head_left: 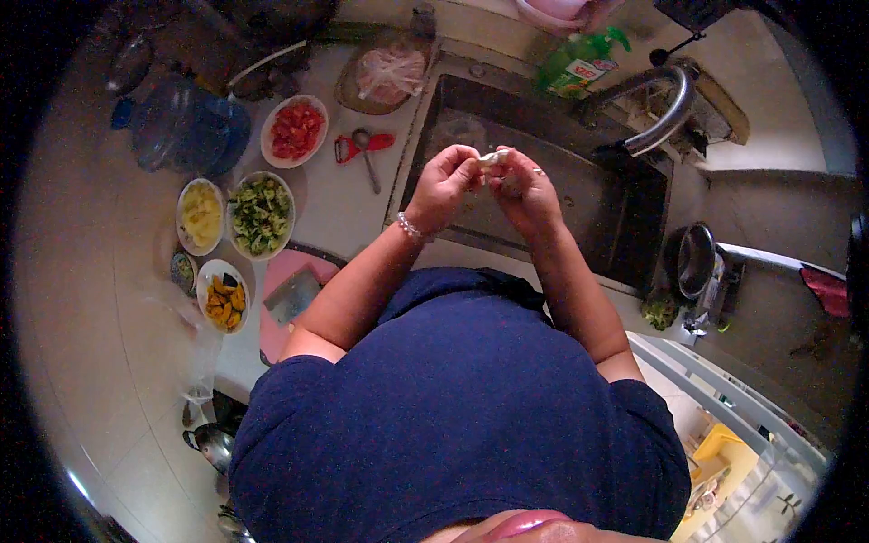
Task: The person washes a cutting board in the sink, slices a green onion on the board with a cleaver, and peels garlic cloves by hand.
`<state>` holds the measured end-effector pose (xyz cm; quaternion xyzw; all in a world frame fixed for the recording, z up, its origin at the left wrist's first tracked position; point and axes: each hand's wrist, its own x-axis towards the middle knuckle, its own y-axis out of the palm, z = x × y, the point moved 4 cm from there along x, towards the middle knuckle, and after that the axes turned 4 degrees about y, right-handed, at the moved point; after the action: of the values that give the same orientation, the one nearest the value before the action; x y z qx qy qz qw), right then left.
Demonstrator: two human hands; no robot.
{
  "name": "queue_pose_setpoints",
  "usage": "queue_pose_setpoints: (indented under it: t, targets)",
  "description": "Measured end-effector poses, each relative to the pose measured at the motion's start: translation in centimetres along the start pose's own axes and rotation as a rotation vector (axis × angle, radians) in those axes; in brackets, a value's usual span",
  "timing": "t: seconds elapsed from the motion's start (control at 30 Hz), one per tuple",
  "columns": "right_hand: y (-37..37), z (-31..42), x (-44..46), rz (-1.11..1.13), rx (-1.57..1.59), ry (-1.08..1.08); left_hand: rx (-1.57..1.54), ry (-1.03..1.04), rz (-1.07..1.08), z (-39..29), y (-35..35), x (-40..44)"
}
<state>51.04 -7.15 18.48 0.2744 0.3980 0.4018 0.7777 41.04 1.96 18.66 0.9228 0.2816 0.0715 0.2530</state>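
Over the sink (pixel 597 213), both hands meet and pinch a small whitish piece (pixel 493 158), possibly a garlic clove; its exact kind is too small to make out. My left hand (pixel 444 185), with a beaded bracelet at the wrist, grips its left end between thumb and fingers. On the other end, the fingers of my right hand (pixel 527 188) are closed, with a ring on one of them. Below the hands, small pale scraps lie on the sink floor. A red-handled peeler (pixel 347 149) and a metal spoon (pixel 369 161) lie on the counter to the left.
Left on the counter stand bowls of chopped red pieces (pixel 295 130), green pieces (pixel 261 215), pale yellow pieces (pixel 201 217) and orange pieces (pixel 224 299). A pink cutting board (pixel 274 330) bears a cleaver blade (pixel 294 294). The faucet (pixel 674 113) arches over the sink beside a green bottle (pixel 575 68).
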Motion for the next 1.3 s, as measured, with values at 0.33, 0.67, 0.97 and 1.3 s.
queue_pose_setpoints:
  t: [0.33, 0.67, 0.97, 1.3]
  targets:
    - [-2.8, 2.9, 0.1, -0.091, -0.16, -0.095, 0.78, 0.288, -0.126, -1.0, -2.3, 1.2]
    - [-2.5, 2.5, 0.0, -0.107, -0.229, -0.144, 0.926, 0.23, -0.086, 0.4, -2.3, 2.1]
    - [-0.7, 2.2, -0.5, -0.158, -0.615, -0.296, 0.614, 0.184, 0.028, -1.0, 0.4, 2.1]
    - [0.0, 1.5, -1.6, -0.155, -0.733, -0.258, 0.915, 0.295, 0.061, -2.7, 1.2, 1.7]
